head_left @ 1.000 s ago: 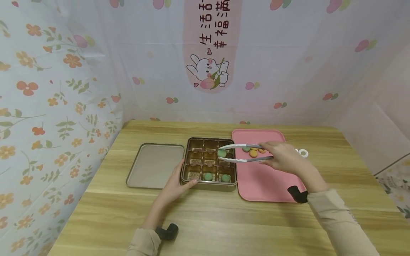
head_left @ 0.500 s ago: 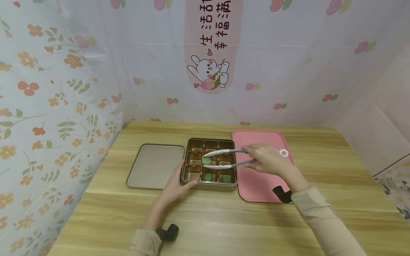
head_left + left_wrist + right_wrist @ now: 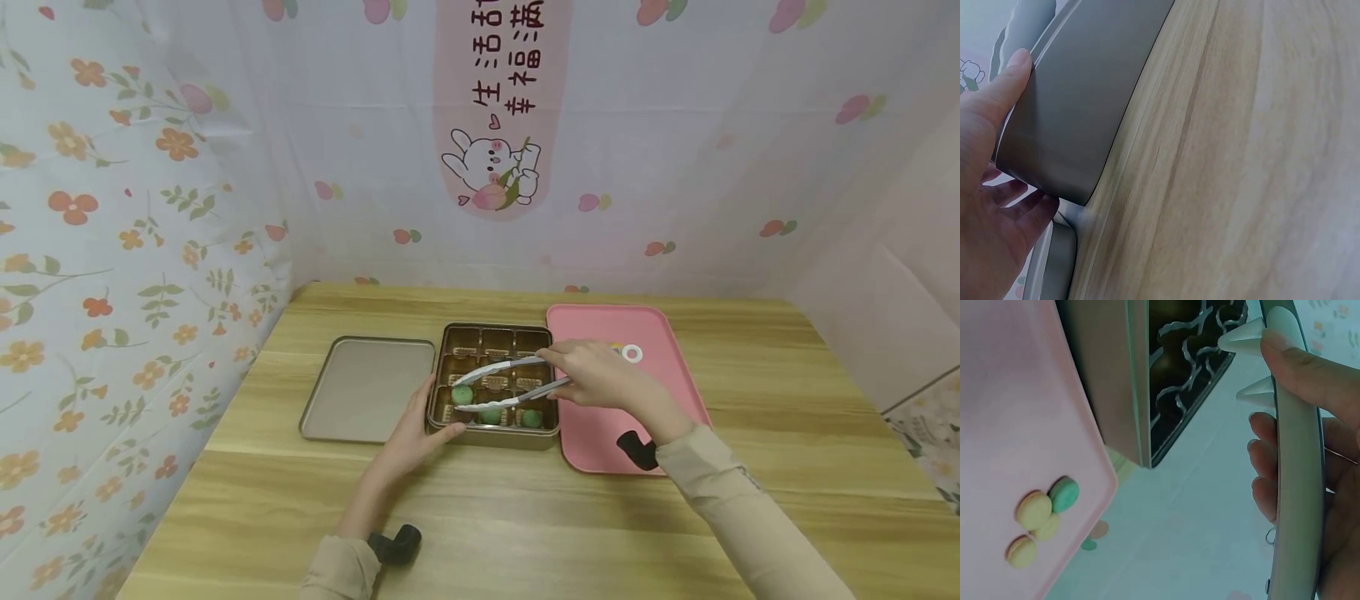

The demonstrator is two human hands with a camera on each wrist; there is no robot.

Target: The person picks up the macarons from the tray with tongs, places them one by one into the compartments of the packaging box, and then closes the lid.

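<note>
My right hand [image 3: 600, 379] grips a pair of tongs [image 3: 517, 400] with white tips, reaching in over the tin box from the right. Between the tips is a green macaron [image 3: 462, 395] at the front left compartment. The brown box [image 3: 495, 437] has a gold divided insert. Two more green macarons, one in the front middle [image 3: 491, 415] and one in the front right compartment [image 3: 531, 418], sit in the front row; a tong arm partly covers the middle one. My left hand [image 3: 408, 435] holds the box's front left corner, thumb at the rim, fingers round the side [image 3: 1038, 206].
A pink tray [image 3: 600, 437] lies right of the box. On it are a green macaron [image 3: 1064, 494] and several yellow ones [image 3: 1034, 510], mostly hidden by the right hand in the head view. The flat lid [image 3: 371, 387] lies left of the box. A printed curtain [image 3: 645, 167] hangs behind the table.
My right hand has carried the green macaron in the tongs leftward and toward the front, from the box's right column across the middle to the front left compartment. The left hand stays at the corner.
</note>
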